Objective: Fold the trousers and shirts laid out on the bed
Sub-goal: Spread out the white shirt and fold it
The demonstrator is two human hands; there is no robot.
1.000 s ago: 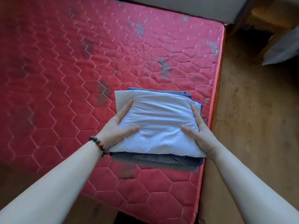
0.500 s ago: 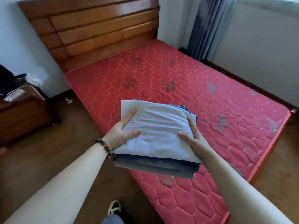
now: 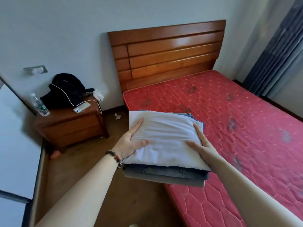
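Head view: whole folded stack (image 3: 165, 172), white shirt (image 3: 165, 138) on top and trousers (image 3: 164, 172) under it, lifted clear, hanging over the bed's (image 3: 237, 122) near side edge. Left hand (image 3: 129, 143) and right hand (image 3: 200, 145) clamped on its two ends, thumbs on top. Nothing unfolded visible on the mattress. Folding looked done, only putting away left, probably.

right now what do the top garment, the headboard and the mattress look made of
Top garment: thin white woven cloth, likely cotton, matte, softly creased. Headboard: wood with a glossy varnish, shown by grain and light glare on the slats. Mattress: red quilted fabric, stitched in hexagons, slightly sheeny, with dark stains.
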